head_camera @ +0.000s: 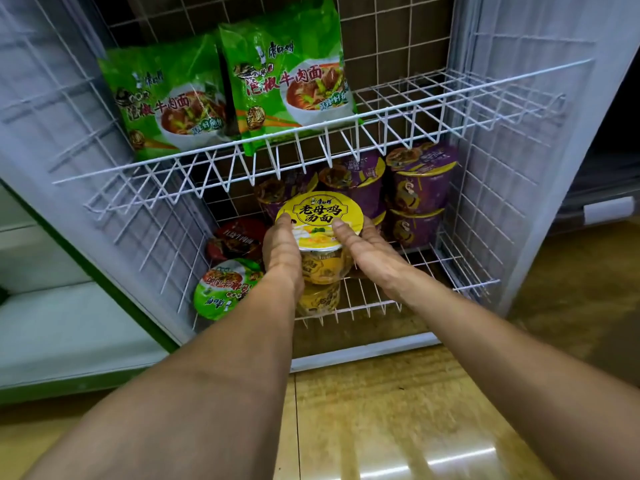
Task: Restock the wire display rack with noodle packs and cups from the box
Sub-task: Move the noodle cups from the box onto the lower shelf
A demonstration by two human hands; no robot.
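Both bare forearms reach in from the near edge. The left hand (282, 249) and right hand (369, 252) clasp the yellow round foil-lidded noodle cup (320, 220) between them, fingers curved round its sides and the right thumb on the lid's rim, a two-handed hold that seems meant to keep it level. The cup sits on or just above a second yellow cup (318, 299) directly under the grip, on the white wire lower shelf (367, 299), so this looks like stacking. Left of the grip a green-lidded cup (225, 289) lies on its side, with a red-lidded cup (235, 240) behind it; beyond and right of the grip stand stacked purple cups (419, 188). Bare shelf wire beside the right wrist leaves room to withdraw. Above the grip the white wire upper shelf (346, 123), carrying two green plastic noodle packs (287, 74), overhangs, so lifting room is probably limited and the hands should come out low.
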